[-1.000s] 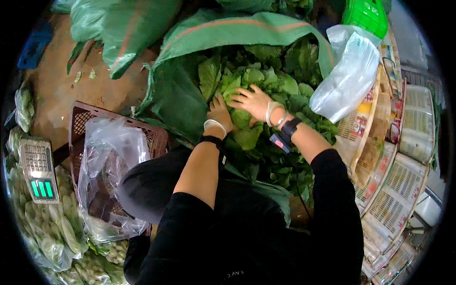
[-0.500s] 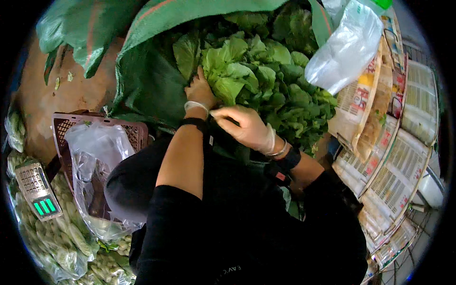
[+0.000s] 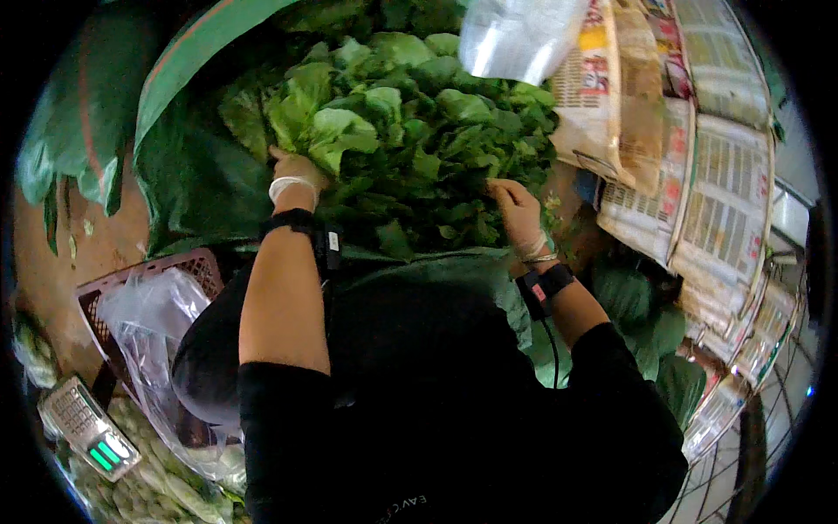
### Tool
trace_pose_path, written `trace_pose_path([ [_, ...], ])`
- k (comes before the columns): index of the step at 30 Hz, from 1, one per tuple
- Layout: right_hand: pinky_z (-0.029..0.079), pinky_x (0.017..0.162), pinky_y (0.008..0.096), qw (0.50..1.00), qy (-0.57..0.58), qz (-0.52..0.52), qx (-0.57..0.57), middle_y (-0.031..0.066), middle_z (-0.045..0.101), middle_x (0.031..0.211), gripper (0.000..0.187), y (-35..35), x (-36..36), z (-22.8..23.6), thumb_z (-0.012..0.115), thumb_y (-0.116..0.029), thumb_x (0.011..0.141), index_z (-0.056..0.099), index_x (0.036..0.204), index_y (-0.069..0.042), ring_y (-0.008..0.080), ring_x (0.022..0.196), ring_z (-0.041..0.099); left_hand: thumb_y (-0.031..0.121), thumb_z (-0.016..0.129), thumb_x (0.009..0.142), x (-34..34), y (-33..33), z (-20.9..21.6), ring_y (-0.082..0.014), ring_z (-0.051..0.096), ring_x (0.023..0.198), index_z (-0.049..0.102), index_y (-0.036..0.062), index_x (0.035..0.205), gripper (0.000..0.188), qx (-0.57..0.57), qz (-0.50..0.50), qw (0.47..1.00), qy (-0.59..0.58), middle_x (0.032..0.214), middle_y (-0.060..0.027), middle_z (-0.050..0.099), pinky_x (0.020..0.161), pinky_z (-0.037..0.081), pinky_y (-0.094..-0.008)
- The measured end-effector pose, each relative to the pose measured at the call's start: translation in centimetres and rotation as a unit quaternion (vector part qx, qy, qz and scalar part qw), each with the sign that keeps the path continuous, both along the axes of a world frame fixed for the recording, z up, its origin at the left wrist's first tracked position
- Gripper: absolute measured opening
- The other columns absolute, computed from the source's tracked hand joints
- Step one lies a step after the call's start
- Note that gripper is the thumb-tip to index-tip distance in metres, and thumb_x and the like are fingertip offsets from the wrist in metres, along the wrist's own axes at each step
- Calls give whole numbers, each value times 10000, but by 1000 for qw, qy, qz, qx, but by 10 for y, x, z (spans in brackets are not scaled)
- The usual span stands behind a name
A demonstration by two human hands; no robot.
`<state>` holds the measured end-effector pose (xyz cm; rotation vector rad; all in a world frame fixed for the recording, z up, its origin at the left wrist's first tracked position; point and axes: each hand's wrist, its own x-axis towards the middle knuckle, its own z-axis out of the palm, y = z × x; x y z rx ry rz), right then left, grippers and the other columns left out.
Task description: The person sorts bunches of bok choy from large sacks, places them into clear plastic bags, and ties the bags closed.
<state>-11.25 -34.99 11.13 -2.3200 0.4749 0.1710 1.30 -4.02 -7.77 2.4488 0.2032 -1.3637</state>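
A large green woven sack (image 3: pixel 188 188) lies open in front of me, full of dark leafy greens (image 3: pixel 454 166). A lighter, yellow-green head of leafy greens (image 3: pixel 336 131) lies on the left of the pile. My left hand (image 3: pixel 299 170), in a thin glove, is closed at the base of that lighter head; leaves hide part of the fingers. At the right edge of the pile, my gloved right hand (image 3: pixel 517 210) has its fingers curled together against the leaves. Whatever is between them cannot be made out.
A brown plastic crate (image 3: pixel 196 266) with a clear plastic bag (image 3: pixel 161 301) stands at left, near a digital scale (image 3: pixel 89 428) above bagged vegetables (image 3: pixel 157 472). Clear bags (image 3: pixel 519 39) hang at upper right, beside racks lined with newspaper (image 3: pixel 720 188).
My right hand has moved away from my left wrist to the pile's right edge. The left hand stays by the lighter head. The whole view has shifted.
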Motion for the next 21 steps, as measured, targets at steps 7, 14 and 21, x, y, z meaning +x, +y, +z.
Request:
trace_pose_path([
  [7,436,840,388,987,81,117,-69,210,556,1097,438,-15,-43,-16,554,-285,826,506,1183,-35,335,1009,533,356,489,826,-53,-15,-70,-346,530,1051,540,59,1150,442,-104,-56,985,-122,1186,-165,533,874,434,-395],
  [14,318,984,419,916,222,319,-102,251,378,1303,675,18,-75,-21,525,-315,834,238,1362,-9,418,1202,350,122,406,876,-76,-21,9,-357,546,1012,484,67,1217,354,-69,-214,970,-96,1128,-203,552,830,468,-400],
  [21,314,972,470,845,259,450,-129,251,396,1290,703,11,-60,-17,454,-462,838,290,1350,-10,407,1161,412,288,448,883,-84,-1,38,-288,567,947,517,24,1158,388,-202,180,958,100,1077,-160,588,799,454,-369],
])
